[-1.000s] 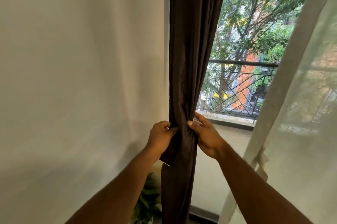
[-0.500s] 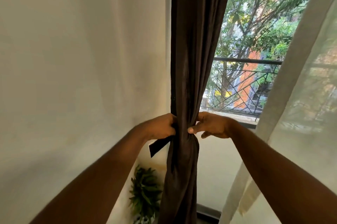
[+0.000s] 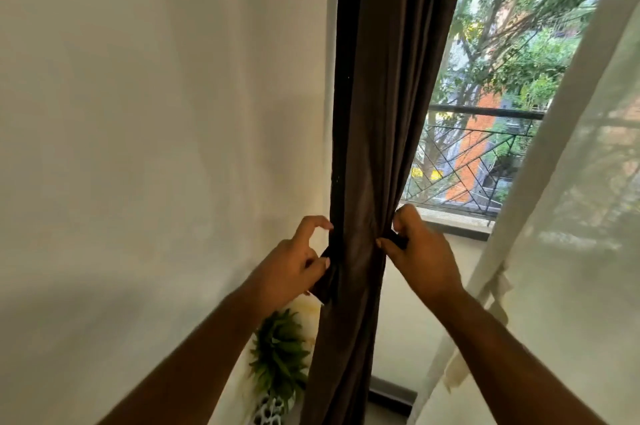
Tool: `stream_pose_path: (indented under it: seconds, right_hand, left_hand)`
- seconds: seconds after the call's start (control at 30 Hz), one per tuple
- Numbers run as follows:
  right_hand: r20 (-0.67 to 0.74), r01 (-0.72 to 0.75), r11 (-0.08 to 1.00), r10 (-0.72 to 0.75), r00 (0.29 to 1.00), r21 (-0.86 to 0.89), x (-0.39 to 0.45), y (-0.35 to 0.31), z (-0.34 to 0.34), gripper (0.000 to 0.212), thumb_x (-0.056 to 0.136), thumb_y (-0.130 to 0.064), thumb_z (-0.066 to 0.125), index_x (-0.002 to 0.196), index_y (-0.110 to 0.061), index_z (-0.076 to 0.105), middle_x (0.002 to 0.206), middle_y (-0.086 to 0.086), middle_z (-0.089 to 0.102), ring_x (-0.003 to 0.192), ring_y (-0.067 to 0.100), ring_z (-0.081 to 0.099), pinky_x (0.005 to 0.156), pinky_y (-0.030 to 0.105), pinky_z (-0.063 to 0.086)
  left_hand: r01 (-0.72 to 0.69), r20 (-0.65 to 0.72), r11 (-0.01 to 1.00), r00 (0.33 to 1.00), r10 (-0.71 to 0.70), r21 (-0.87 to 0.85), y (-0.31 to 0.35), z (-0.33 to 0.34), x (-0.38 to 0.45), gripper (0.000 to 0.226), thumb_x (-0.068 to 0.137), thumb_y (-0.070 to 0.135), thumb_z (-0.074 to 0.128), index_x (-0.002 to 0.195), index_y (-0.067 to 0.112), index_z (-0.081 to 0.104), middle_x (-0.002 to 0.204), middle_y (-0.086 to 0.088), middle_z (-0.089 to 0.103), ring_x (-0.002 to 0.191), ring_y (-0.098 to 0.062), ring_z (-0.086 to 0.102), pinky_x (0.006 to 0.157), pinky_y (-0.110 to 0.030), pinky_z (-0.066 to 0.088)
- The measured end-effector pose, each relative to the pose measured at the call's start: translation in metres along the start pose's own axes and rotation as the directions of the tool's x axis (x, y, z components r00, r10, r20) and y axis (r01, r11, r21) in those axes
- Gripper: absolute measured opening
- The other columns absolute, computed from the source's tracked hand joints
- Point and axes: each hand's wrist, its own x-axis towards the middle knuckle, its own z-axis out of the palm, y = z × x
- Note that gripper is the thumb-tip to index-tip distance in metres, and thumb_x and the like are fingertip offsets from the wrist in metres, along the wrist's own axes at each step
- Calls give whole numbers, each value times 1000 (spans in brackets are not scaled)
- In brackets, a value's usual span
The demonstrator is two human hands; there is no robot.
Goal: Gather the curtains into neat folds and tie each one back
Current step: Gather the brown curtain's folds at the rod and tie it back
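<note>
A dark brown curtain (image 3: 377,113) hangs in a narrow gathered column down the middle of the frame, from the top edge to the bottom edge, pinched narrowest just below centre. Two bare arms reach up from the lower corners. The left hand (image 3: 294,265) sits at the curtain's left edge, thumb and curled fingers pinching one end of a dark tie-back strap (image 3: 325,277) that hangs short beside the folds. The right hand (image 3: 420,251) sits at the curtain's right edge, fingers curled around the strap's other end (image 3: 398,241). Whether the strap passes behind the bundle cannot be seen. A plain pale wall (image 3: 156,147) fills the whole left half, giving open room beside the left arm. Right of the curtain, a strip of window shows a black balcony railing (image 3: 478,161) and green trees (image 3: 519,26). A sheer white curtain (image 3: 571,216) slants across the right edge. A small green plant (image 3: 277,359) stands low, just left of the brown curtain's lower part.
</note>
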Motion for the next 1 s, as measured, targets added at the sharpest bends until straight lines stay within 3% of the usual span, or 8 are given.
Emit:
stream_pose_path:
  seconds: [0.1,0.23,0.33,0.43,0.53,0.67,0.83,1.0]
  right_hand:
    - [-61,90,996,-90,994,6,-21,-8,7,32,81,-19,71,75,-22,40,62,-9,48,56,20,51,53,33,43]
    - [170,127,951,-180,969,283,-29,-9,1,19,82,-18,73,99,-25,71,88,-19,66,80,0,63,68,16,49]
    - [448,134,933,-282,848,335,-26,-4,-18,42,84,-15,63,123,-30,64,110,-17,68,99,-1,62,77,12,51]
    - [509,355,919,-392,767,172,-17,-2,-30,43,85,-13,64,123,-32,65,109,-9,72,97,5,61,77,3,42]
    - [570,421,903,-392,722,87,-4,-8,-37,40,87,-19,68,124,-33,64,110,-7,73,97,8,62,79,4,39]
    - [650,536,839,-358,671,-91,4,-9,-40,42,94,-15,56,129,-37,58,120,-10,69,106,18,66,94,32,49]
    - [726,639,748,-340,598,-177,12,-28,-44,31,96,-44,48,122,-33,62,112,-8,70,100,17,64,83,30,48]
    - [754,580,810,-327,570,-87,25,-38,-41,35,92,-51,51,83,-21,68,84,-6,70,82,11,64,78,34,51]
  left_hand:
    - [-70,131,996,989,75,-46,6,6,-17,24,95,12,56,105,33,61,64,7,59,55,-3,53,58,-22,45]
    - [-129,297,992,947,122,5,19,-9,-21,45,88,-8,50,123,18,65,88,20,62,75,12,61,74,-6,46]
    - [-373,319,857,910,264,356,17,-22,-8,30,88,25,61,116,33,69,87,13,67,79,1,56,77,-18,42]
    - [-486,298,688,874,384,540,13,-29,5,28,87,51,55,92,31,75,82,12,61,73,-9,59,71,-27,35]
    - [-398,245,845,913,327,356,17,-31,13,20,85,39,67,88,22,75,91,13,49,73,-5,54,65,-19,41]
    - [-147,383,968,922,60,201,17,-33,22,15,86,25,71,81,11,72,80,-1,65,53,-4,54,53,-19,43]
    - [-136,443,965,896,24,222,19,-37,35,15,87,23,71,91,10,76,83,-7,72,71,-19,66,70,-36,55]
    - [-134,435,964,900,21,231,19,-34,40,18,88,21,69,97,8,76,88,-9,73,77,-21,67,75,-36,55]
